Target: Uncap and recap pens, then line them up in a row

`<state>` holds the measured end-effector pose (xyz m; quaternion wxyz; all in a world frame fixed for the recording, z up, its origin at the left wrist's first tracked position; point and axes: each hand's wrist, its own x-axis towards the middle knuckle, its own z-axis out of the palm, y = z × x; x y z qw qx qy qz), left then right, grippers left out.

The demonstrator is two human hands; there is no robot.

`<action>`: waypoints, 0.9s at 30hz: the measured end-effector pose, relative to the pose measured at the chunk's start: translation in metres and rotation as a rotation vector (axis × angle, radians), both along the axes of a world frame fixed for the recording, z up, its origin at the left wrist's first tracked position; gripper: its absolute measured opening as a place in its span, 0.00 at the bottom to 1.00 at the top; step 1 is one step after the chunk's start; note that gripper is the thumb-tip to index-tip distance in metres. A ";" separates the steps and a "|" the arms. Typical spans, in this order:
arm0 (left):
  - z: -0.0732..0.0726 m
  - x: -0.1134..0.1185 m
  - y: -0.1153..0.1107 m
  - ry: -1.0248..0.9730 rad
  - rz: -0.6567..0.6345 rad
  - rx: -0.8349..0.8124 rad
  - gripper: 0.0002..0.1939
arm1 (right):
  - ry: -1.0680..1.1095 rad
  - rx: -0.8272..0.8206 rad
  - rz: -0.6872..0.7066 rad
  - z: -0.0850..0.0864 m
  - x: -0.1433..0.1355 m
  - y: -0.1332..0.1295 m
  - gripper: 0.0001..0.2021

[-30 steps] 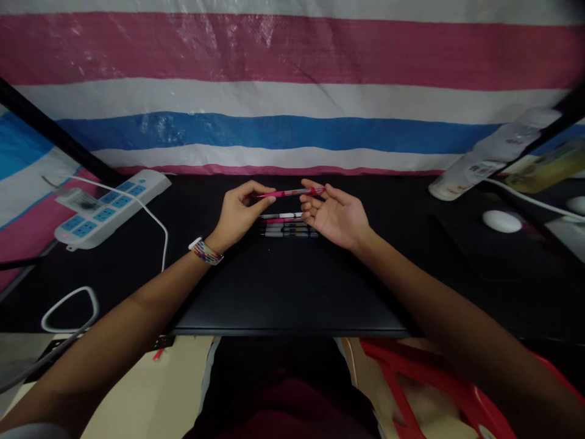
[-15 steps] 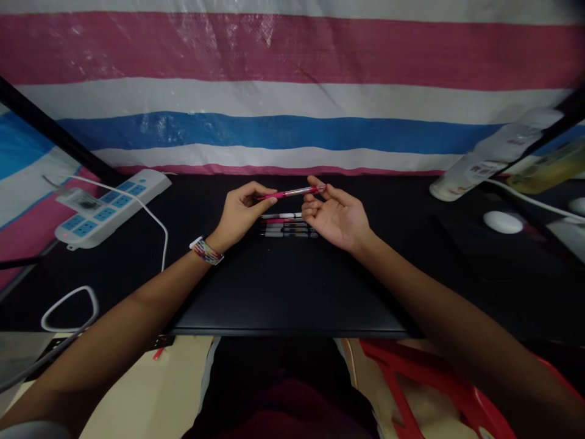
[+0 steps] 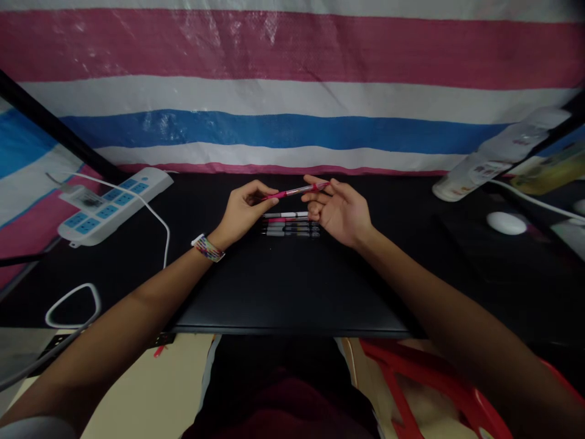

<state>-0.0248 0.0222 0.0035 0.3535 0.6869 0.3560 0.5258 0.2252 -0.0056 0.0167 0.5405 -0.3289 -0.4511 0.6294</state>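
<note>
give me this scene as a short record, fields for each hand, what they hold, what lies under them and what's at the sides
left hand: left hand pinches one end of the pink pen
right hand: right hand grips the pen's other end
pen pose: held above the desk, roughly level, slightly tilted
under the hands: row of pens lying side by side on a black board
left side: white power strip with white cable
right side: white bottle on its side, white mouse
wrist: beaded bracelet on the left wrist
backdrop: striped tarp
</note>
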 end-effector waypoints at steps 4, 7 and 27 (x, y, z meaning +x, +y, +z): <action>-0.002 -0.003 0.003 0.093 0.030 0.002 0.09 | -0.375 0.283 -0.232 -0.010 0.008 0.010 0.10; -0.004 -0.006 0.004 0.239 0.050 0.040 0.07 | -0.642 0.447 -0.315 -0.020 0.014 0.017 0.09; -0.015 -0.003 0.006 0.342 0.044 -0.009 0.08 | -1.570 0.459 -0.938 -0.037 0.172 -0.033 0.30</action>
